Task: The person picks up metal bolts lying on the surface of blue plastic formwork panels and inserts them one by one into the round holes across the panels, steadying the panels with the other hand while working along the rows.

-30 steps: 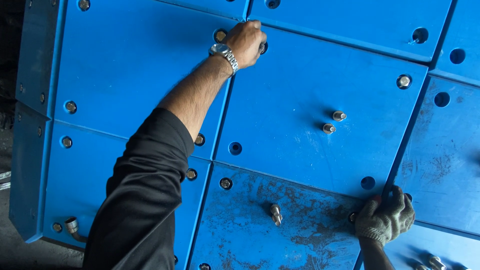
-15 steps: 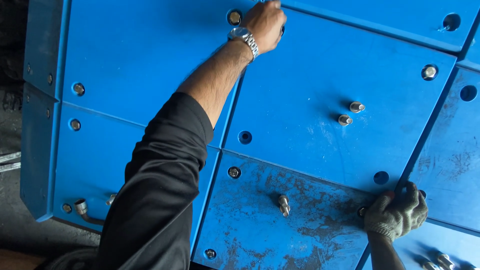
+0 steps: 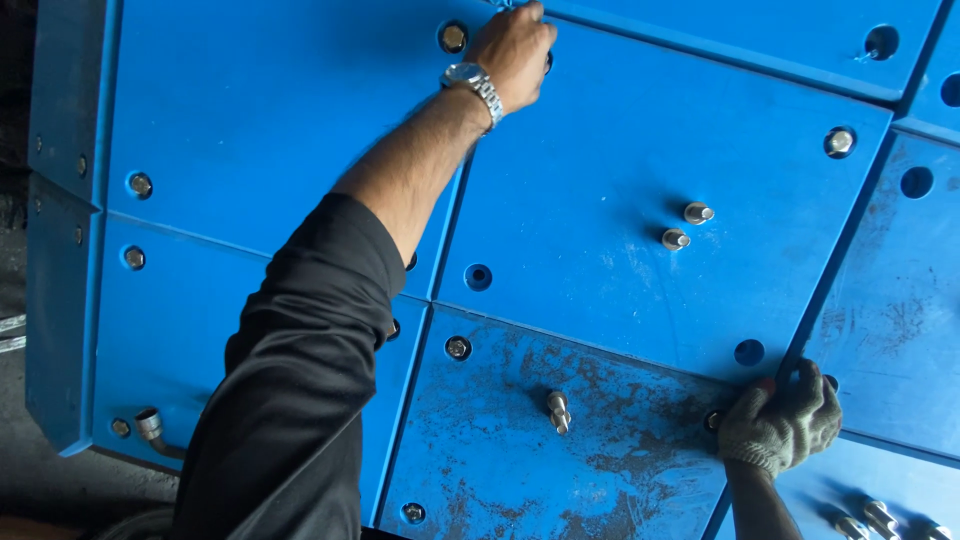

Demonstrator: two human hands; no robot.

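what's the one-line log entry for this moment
left hand: bare, at a hole near top of blue panels | right hand: gloved, gripping panel edge | loose bolts: lying on panel

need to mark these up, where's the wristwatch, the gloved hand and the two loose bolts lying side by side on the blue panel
wristwatch [image 3: 470, 80], head view, on the metal case at the wrist
gloved hand [image 3: 782, 420], head view, on the back of the knit glove
two loose bolts [image 3: 686, 226], head view, between the pair, by the lower bolt's head

This looks like a workshop or factory. Big blue panels [image 3: 620, 170] fill the frame, joined with metal bolts [image 3: 698, 212] and dotted with round holes. The lower panel [image 3: 560, 450] is scratched and dirty. A work glove [image 3: 780, 425] shows at lower right.
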